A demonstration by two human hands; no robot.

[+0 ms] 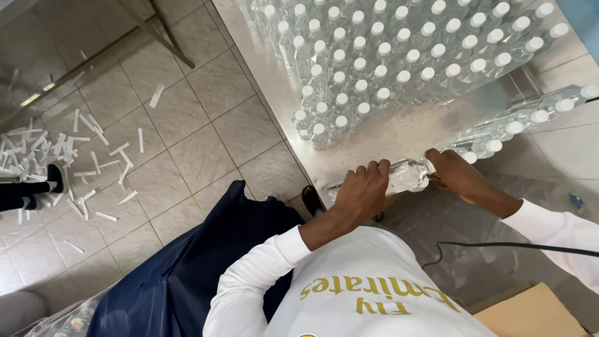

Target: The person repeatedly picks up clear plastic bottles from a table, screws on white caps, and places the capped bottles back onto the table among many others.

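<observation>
A clear plastic bottle [409,175] lies on its side at the near edge of a steel table [262,68]. My left hand [365,190] is wrapped around the bottle's body. My right hand [455,173] grips its cap end. Behind them stands a dense block of upright clear bottles with white caps [387,56]. A short row of the same bottles [530,118] lies tilted to the right of my right hand.
The tiled floor [187,150] on the left is strewn with several white paper strips [56,150]. A person's black shoe [55,178] shows at the left edge. A black cable [499,246] crosses beside my right sleeve, with a cardboard piece [530,312] below.
</observation>
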